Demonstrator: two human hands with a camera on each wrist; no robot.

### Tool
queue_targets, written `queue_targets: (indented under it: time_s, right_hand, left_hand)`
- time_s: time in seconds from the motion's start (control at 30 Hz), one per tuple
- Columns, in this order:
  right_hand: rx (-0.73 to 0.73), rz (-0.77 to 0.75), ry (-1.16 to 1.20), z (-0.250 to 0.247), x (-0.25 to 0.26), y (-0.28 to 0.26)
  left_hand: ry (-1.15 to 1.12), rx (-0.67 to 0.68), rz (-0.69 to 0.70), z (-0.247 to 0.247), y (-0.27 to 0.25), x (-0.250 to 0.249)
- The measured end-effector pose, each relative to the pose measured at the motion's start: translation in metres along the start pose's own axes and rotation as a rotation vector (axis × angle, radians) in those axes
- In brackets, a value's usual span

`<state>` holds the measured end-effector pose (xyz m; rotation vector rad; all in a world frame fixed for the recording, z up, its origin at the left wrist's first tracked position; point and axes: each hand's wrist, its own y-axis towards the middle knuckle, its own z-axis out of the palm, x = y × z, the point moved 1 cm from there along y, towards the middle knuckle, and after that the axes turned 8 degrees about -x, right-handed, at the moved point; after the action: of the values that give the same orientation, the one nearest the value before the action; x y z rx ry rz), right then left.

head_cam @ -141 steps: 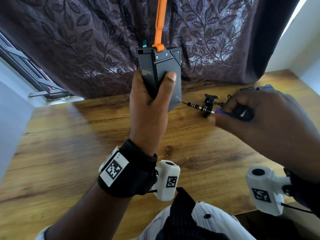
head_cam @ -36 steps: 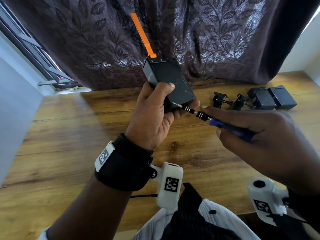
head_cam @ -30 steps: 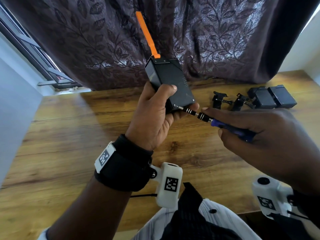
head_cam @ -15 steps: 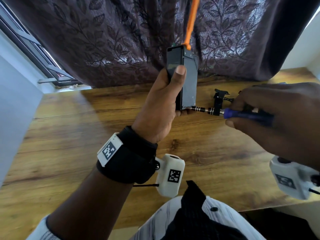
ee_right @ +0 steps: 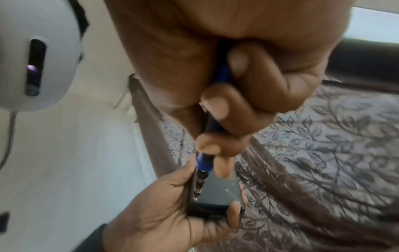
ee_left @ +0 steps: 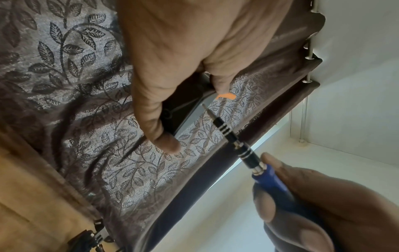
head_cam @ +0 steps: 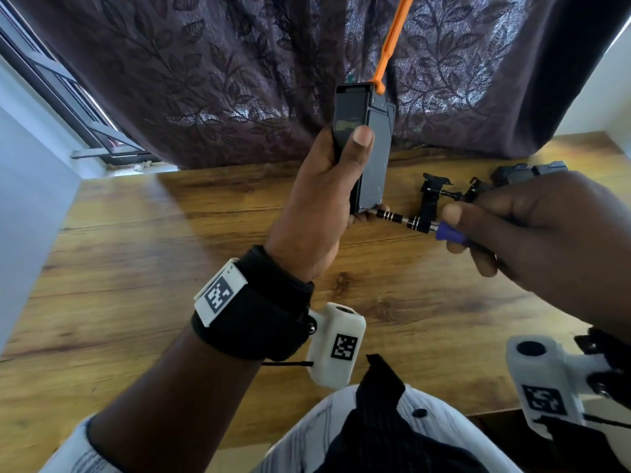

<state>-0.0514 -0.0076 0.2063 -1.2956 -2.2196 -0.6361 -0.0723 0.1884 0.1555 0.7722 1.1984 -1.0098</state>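
My left hand (head_cam: 327, 199) grips a black box-shaped device (head_cam: 374, 148) upright above the wooden table (head_cam: 136, 268), thumb on its narrow front face. An orange strap (head_cam: 392, 39) rises from the device's top. My right hand (head_cam: 532, 233) grips a blue-handled precision screwdriver (head_cam: 450, 233); its black banded shaft (head_cam: 399, 218) points left, and the tip meets the device's lower right corner. In the right wrist view the screwdriver (ee_right: 202, 165) tip sits on a screw in the device's textured face (ee_right: 220, 192). In the left wrist view the screwdriver shaft (ee_left: 231, 134) reaches past my left fingers (ee_left: 155, 119).
Small black mounts (head_cam: 432, 196) and dark boxes (head_cam: 519, 172) lie on the table at the back right, partly behind my right hand. A dark leaf-patterned curtain (head_cam: 239, 80) hangs behind the table. A window frame (head_cam: 78, 107) is at the left.
My left hand has turned the device from tilted to upright, edge toward me. The orange strap now leans right. My right hand has lifted with the screwdriver, whose tip stays at the lower corner.
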Motion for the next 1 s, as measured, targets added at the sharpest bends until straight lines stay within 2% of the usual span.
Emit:
queue_targets:
  time_s: [0.17, 0.33, 0.87, 1.0]
  right_hand:
    - [0.015, 0.033, -0.024, 0.003, 0.004, -0.001]
    - [-0.055, 0.015, -0.012, 0.004, 0.006, -0.003]
    - [0.007, 0.023, 0.023, 0.012, 0.012, -0.004]
    - [0.014, 0.024, -0.066, 0.014, 0.017, -0.006]
  left_hand:
    - [-0.001, 0.002, 0.006, -0.002, -0.002, 0.000]
    - [-0.023, -0.004, 0.014, -0.003, 0.001, 0.000]
    - [-0.034, 0.007, 0.054, -0.013, -0.001, 0.000]
    - [-0.036, -0.001, 0.041, -0.015, -0.001, 0.001]
